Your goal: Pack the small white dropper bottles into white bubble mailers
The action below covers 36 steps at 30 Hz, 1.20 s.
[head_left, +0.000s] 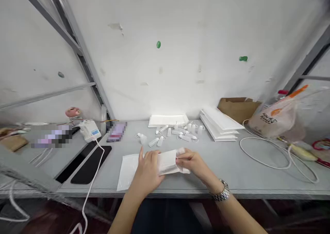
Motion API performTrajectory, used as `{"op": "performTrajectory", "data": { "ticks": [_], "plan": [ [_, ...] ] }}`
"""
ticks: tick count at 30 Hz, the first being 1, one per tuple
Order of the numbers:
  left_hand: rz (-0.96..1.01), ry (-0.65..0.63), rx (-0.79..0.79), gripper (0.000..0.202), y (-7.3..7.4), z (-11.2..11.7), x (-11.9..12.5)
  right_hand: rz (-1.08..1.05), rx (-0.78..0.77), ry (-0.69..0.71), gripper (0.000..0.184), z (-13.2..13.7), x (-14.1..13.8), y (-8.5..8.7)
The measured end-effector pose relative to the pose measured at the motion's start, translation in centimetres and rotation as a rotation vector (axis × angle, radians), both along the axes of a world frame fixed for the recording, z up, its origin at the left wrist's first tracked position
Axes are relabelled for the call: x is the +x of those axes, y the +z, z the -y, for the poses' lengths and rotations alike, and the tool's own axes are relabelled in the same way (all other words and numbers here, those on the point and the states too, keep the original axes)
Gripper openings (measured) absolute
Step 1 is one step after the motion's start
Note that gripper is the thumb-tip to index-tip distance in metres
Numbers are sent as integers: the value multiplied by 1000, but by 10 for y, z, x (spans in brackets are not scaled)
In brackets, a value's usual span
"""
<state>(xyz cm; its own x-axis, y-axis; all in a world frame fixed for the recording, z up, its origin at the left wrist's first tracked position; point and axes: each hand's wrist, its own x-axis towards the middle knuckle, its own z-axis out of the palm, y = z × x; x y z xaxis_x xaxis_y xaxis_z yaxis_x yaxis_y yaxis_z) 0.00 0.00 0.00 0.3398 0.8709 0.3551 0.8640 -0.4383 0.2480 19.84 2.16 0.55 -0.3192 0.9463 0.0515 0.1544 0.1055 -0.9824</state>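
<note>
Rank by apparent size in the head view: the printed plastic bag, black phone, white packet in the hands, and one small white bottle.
1. printed plastic bag
2. black phone and white packet: alike, packet partly covered, so tied
3. small white bottle

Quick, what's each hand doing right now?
Left hand: closed on the small white plastic pouch.
Right hand: pinching the same pouch's right end.
</note>
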Motion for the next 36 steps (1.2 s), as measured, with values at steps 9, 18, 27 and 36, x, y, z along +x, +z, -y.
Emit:
{"op": "performTrajectory", "data": {
  "ticks": [9, 18, 27, 36],
  "plan": [
    [38, -12, -27, 55, -11, 3, 8, 306, 182, 223, 19, 6, 23, 12],
    [70, -16, 147, 56, -24, -4, -7, 1057, 307, -439, 27, -73, 68, 5],
    [58, -29, 186, 55, -31, -5, -9, 1089, 274, -489, 17, -87, 70, -12],
    [69, -26, 177, 55, -32, -5, -8, 690, 144, -449, 10, -53, 70, 11]
  ]
}}
